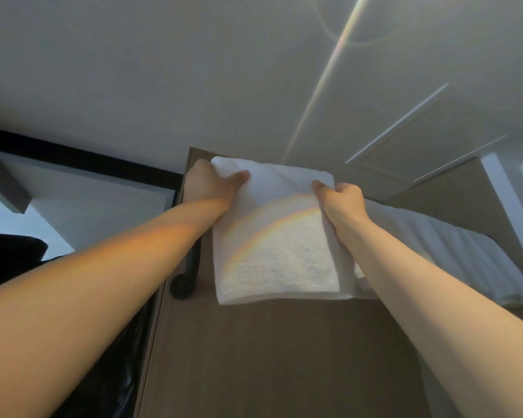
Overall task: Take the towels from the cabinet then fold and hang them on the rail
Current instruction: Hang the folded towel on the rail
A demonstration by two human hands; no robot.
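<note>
A folded white towel hangs high up against a brown panel, its lower edge loose. My left hand grips its upper left corner, thumb on the front. My right hand pinches its upper right edge. Both arms reach upward. A black rail runs down beside the towel's left edge and ends in a round mount; most of it is hidden behind the towel and my left arm. Another white towel hangs to the right, partly behind my right arm.
The brown panel fills the lower middle. Overhead is a white ceiling with a hatch outline. A black-framed glass partition stands at left, and a white frame at right.
</note>
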